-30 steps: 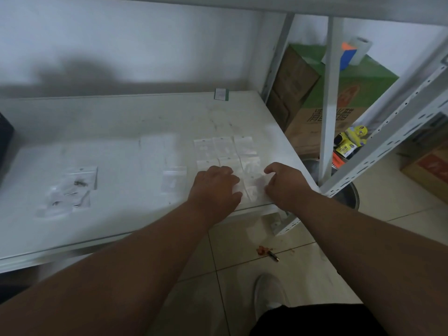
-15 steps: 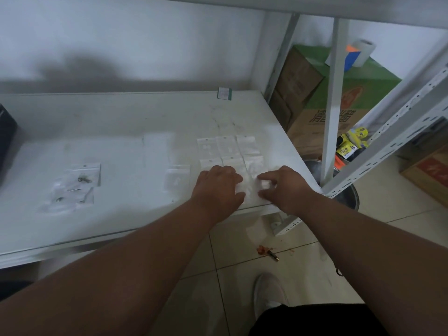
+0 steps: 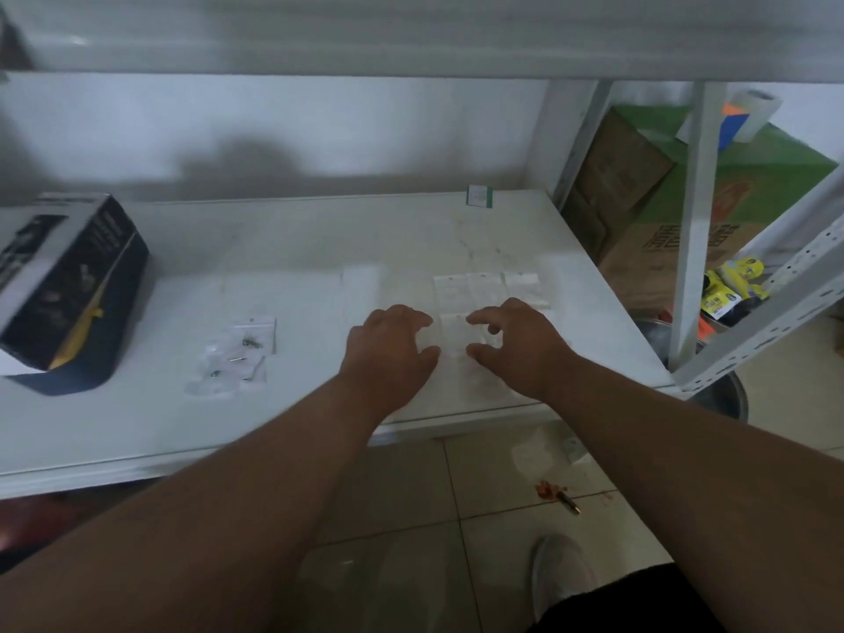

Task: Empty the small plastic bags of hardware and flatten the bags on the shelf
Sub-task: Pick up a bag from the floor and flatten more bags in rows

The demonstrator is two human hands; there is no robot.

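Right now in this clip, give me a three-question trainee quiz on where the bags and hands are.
1. True or false: the dark box stands at the left end of the shelf.
2. Where do the bags that still show hardware lie?
A. between the dark box and the left hand
B. under the right hand
C. on the floor
3. Fill in: the flattened clear bags lie in a grid in front of the ____ hand.

Key: 1 true. 2 A. 3 right.
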